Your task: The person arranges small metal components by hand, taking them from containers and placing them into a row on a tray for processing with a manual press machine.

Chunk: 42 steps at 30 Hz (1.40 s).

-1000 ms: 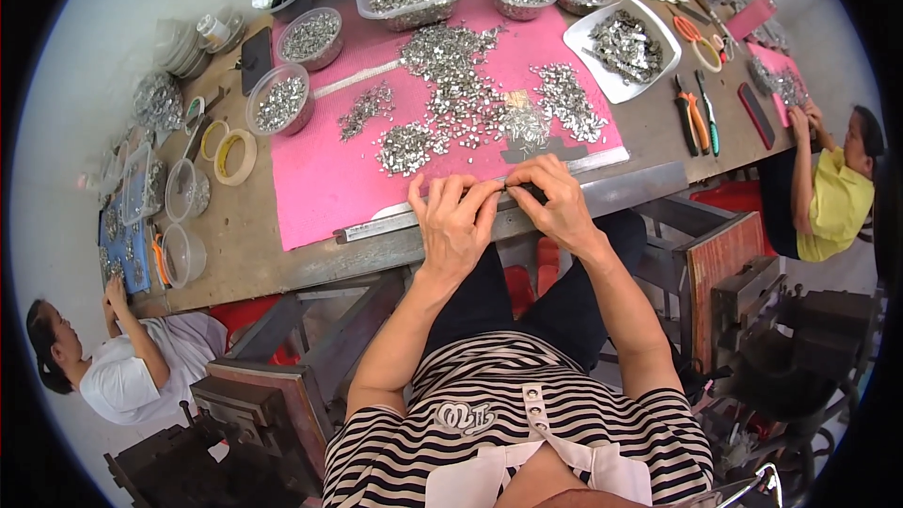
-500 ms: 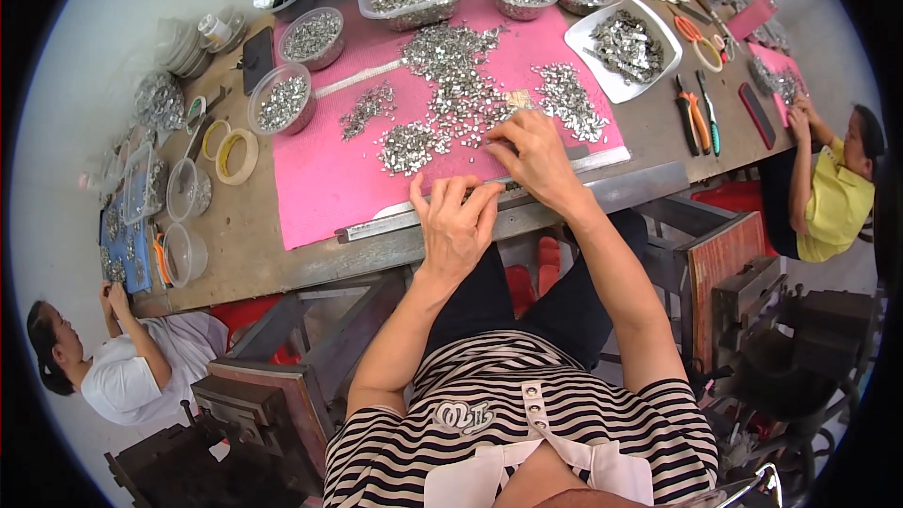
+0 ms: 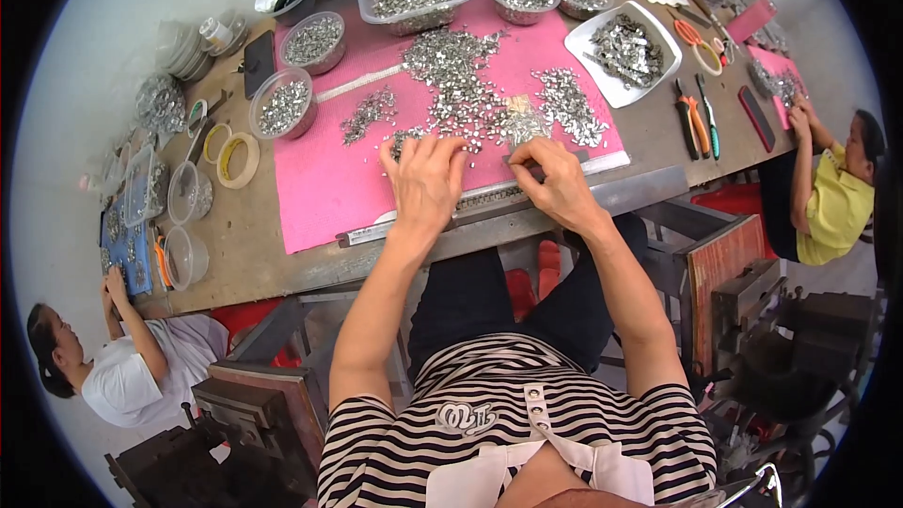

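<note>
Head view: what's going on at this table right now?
A person in a striped top sits at a workbench covered by a pink mat strewn with small silvery metal pieces. The left hand lies flat on the mat at the near edge of the pile. The right hand rests beside it, fingertips on pieces by a metal rail. Bowls and trays of similar pieces stand behind. Two other people sit at the bench ends.

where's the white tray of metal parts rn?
Head view, far right of the table: the white tray sits just off the pink mat, beside the orange-handled pliers, ahead of the right hand.
</note>
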Tool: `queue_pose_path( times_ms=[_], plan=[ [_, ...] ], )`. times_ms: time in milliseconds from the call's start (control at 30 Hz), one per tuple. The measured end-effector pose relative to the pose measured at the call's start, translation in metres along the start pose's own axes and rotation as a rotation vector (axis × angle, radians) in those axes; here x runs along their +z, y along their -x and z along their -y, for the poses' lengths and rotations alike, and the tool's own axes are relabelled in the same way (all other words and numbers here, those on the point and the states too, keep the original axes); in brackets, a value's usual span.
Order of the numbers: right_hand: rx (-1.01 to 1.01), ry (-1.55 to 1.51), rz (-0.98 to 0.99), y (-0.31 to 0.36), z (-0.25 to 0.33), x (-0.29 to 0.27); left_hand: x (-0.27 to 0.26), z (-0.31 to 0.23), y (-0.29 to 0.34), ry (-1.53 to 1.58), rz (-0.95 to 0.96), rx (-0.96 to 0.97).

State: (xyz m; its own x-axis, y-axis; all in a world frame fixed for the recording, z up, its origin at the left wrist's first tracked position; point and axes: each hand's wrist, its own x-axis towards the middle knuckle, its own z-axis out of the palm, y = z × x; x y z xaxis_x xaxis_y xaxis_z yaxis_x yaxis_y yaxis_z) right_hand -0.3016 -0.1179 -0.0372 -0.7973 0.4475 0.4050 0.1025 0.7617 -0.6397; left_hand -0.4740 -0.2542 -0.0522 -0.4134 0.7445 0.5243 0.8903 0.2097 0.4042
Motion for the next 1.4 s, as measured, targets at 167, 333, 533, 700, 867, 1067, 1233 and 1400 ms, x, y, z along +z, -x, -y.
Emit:
queue_pose_path(
  times_ms=[167,333,533,700,867,1067,1233,1400],
  plan=[
    [0.033,-0.087,-0.060,0.022,0.008,0.000,0.009,0.010,-0.013,-0.066,0.022,0.068],
    [-0.028,-0.024,-0.135,0.031,0.009,0.005,0.004,0.002,-0.012,-0.035,0.024,0.091],
    [-0.043,0.005,-0.133,0.028,0.006,0.004,-0.004,-0.030,0.011,0.133,0.020,0.076],
    [-0.082,0.111,-0.138,-0.008,-0.017,0.013,-0.002,-0.041,0.020,0.154,0.003,0.062],
    [-0.077,0.271,-0.093,-0.030,-0.025,0.028,0.005,-0.050,0.023,0.203,0.013,0.077],
    [-0.127,0.283,-0.139,-0.019,-0.018,0.016,0.011,-0.054,0.026,0.210,0.023,0.092],
    [-0.003,0.046,-0.041,0.017,-0.001,-0.009,0.011,-0.054,0.028,0.210,0.040,0.098],
    [-0.044,0.077,-0.104,0.031,0.002,-0.005,0.007,-0.049,0.029,0.269,0.027,0.084]
  ],
)
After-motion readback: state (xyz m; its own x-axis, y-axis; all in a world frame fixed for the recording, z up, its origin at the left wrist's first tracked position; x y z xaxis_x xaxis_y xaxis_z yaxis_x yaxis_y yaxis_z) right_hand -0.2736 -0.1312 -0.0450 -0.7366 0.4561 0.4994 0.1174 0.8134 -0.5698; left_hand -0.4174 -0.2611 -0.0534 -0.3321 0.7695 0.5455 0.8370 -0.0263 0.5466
